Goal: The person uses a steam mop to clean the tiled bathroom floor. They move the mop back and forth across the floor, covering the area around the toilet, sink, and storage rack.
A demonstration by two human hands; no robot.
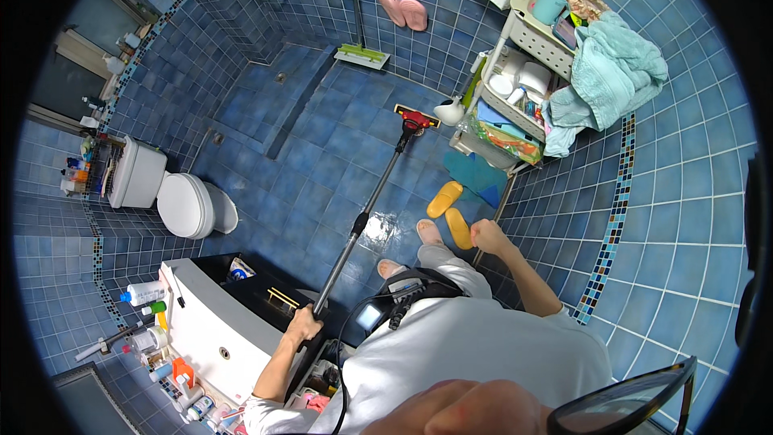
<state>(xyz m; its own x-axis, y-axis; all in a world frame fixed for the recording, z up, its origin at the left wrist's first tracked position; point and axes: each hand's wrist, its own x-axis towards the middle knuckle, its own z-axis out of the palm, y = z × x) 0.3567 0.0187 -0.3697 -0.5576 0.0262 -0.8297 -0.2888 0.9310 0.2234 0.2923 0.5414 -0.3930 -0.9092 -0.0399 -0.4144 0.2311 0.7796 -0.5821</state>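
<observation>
My left hand (304, 324) grips the upper end of a long-handled floor-cleaning tool (377, 191) beside the washbasin. Its grey tube slants away across the blue tiles, with a dark joint partway along. At the far end a red and black head (416, 119) with yellow edging rests on the floor near the plastic shelf. My right hand (488, 236) is closed in a fist, with nothing visible in it. It hangs by the right wall, and in the view it appears beside a yellow slipper (459, 228).
A white toilet (186, 205) stands left. Bottles line the white washbasin (241, 338). Right stands a loaded plastic shelf (513, 99) draped with a turquoise towel (604, 72). A green flat mop (362, 55) leans at the back. A teal mat (474, 174) and low ledge (302, 103) cross the floor.
</observation>
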